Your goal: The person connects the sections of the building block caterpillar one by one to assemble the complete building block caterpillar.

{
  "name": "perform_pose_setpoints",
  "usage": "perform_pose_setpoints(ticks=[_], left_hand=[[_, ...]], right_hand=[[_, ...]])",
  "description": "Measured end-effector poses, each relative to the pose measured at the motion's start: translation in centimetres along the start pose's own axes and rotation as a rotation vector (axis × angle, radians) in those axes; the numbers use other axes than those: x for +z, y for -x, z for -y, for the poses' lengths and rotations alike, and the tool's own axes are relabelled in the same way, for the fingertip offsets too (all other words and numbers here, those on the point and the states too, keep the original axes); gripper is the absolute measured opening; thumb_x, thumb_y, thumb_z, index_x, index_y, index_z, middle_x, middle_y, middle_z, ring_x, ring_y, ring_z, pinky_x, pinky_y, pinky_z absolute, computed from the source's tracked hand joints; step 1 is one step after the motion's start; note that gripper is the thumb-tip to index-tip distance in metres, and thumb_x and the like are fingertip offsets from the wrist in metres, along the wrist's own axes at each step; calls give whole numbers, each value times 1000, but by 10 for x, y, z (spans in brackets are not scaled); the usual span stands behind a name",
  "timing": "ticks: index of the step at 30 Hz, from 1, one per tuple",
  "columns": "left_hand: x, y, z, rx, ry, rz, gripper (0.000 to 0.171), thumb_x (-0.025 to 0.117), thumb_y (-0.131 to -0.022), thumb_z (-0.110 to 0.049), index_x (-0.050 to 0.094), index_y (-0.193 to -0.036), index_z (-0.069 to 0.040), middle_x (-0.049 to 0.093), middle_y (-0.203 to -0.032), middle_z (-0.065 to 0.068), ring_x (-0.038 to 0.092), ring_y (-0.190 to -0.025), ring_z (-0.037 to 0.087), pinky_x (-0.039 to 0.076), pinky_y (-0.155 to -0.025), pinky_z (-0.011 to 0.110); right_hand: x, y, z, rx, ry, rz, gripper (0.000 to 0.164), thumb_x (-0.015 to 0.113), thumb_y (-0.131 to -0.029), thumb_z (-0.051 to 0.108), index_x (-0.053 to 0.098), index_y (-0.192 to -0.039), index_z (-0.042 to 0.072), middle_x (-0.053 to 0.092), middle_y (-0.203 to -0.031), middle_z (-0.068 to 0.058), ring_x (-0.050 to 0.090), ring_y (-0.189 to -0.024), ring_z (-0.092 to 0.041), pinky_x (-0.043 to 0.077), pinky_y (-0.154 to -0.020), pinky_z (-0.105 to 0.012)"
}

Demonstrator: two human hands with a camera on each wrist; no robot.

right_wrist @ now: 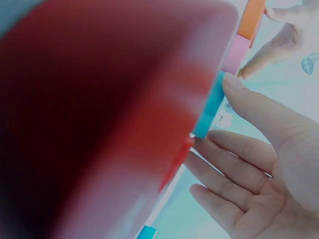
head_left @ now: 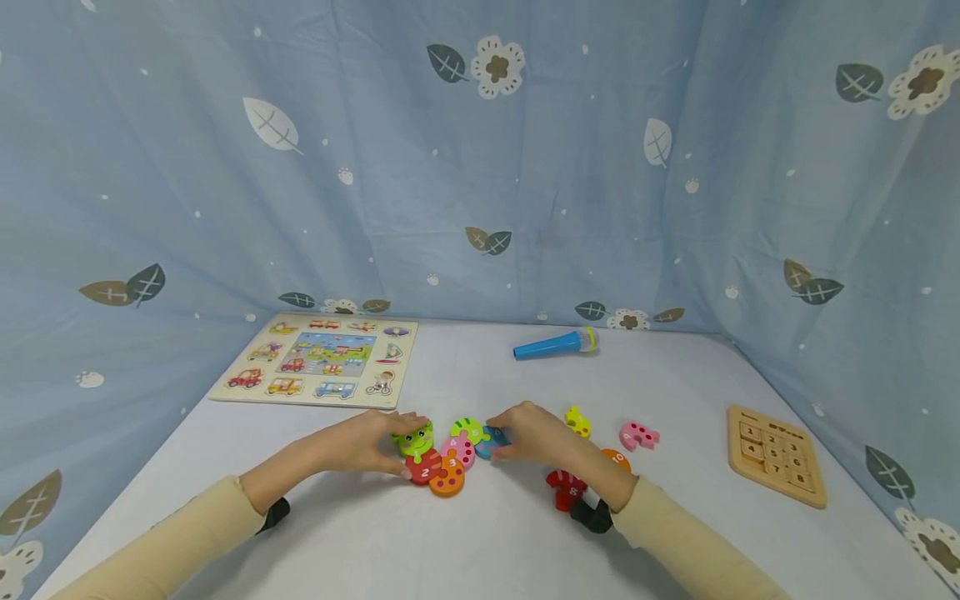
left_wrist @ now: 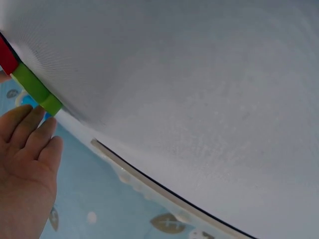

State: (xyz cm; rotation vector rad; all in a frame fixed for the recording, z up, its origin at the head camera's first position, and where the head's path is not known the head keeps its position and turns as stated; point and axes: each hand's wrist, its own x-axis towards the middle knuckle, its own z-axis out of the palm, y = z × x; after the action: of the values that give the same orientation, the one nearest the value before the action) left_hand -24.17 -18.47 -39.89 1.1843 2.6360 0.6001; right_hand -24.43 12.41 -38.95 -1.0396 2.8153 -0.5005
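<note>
A row of joined, numbered caterpillar puzzle pieces lies on the table in the head view. It runs from a green smiling head piece (head_left: 415,441) through a red 2 (head_left: 423,467), an orange 3 (head_left: 447,477) and a pink 4 (head_left: 459,451) to a light green piece (head_left: 467,429). My left hand (head_left: 367,442) holds the head end, fingers at the green piece and thumb by the red one. At the other end my right hand (head_left: 534,435) pinches a blue piece (right_wrist: 212,109) between thumb and fingers, against the light green piece.
Loose pieces lie right of my right hand: yellow (head_left: 577,422), pink (head_left: 638,435), orange 10 (head_left: 617,458) and red (head_left: 564,489). A picture puzzle board (head_left: 307,402) lies back left, a blue toy microphone (head_left: 551,345) at the back, a wooden number board (head_left: 776,456) right.
</note>
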Motion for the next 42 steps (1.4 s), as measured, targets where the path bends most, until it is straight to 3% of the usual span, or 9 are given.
perform_pose_setpoints(ticks=[8,20,34,37,40,41,42], left_hand=[[-1,-2,-1,-3,-23,2,73,76,-82,-40,50,-142,-9,47,-145,3,41,-135,23,34,-109,43],[0,-2,-2,-9,-18,5,75,76,-81,-43,49,-142,-9,47,-144,4,41,-135,24,34,-109,43],[1,2,-3,26,10,-23,74,75,-82,-42,50,-140,-4,48,-144,9,41,-134,28,35,-108,47],[1,2,-3,36,8,-27,75,74,-82,-44,50,-140,-3,48,-143,11,42,-133,30,35,-107,49],[1,2,-3,36,2,-27,75,73,-82,-45,50,-140,-3,48,-143,11,43,-133,30,35,-107,49],[2,2,-2,31,2,-26,75,73,-82,-46,50,-140,-3,48,-143,10,43,-133,29,35,-107,49],[2,2,-2,27,3,-24,75,74,-82,-45,50,-140,-4,48,-144,9,42,-133,28,35,-107,47]], right_hand=[[-11,15,-4,22,-86,-39,49,79,-81,24,66,-123,3,66,-121,-8,60,-114,-26,53,-90,-36],[-17,40,-13,71,-115,-65,46,75,-86,22,64,-127,5,64,-126,-7,58,-117,-27,52,-92,-41],[-36,75,-33,97,-75,-198,44,77,-82,10,65,-124,3,66,-121,-12,61,-111,-31,52,-90,-44],[-45,80,-38,114,-74,-205,44,76,-82,6,65,-124,3,64,-122,-16,63,-77,-26,57,-67,-30],[-50,83,-43,143,-91,-188,44,76,-82,5,65,-124,2,63,-124,-18,54,-65,-21,42,-46,-23],[-51,84,-45,151,-106,-174,44,76,-82,4,65,-124,1,62,-124,-19,49,-62,-21,37,-43,-23],[-52,84,-47,155,-101,-167,44,76,-82,4,65,-124,1,63,-124,-19,53,-70,-20,39,-46,-21]])
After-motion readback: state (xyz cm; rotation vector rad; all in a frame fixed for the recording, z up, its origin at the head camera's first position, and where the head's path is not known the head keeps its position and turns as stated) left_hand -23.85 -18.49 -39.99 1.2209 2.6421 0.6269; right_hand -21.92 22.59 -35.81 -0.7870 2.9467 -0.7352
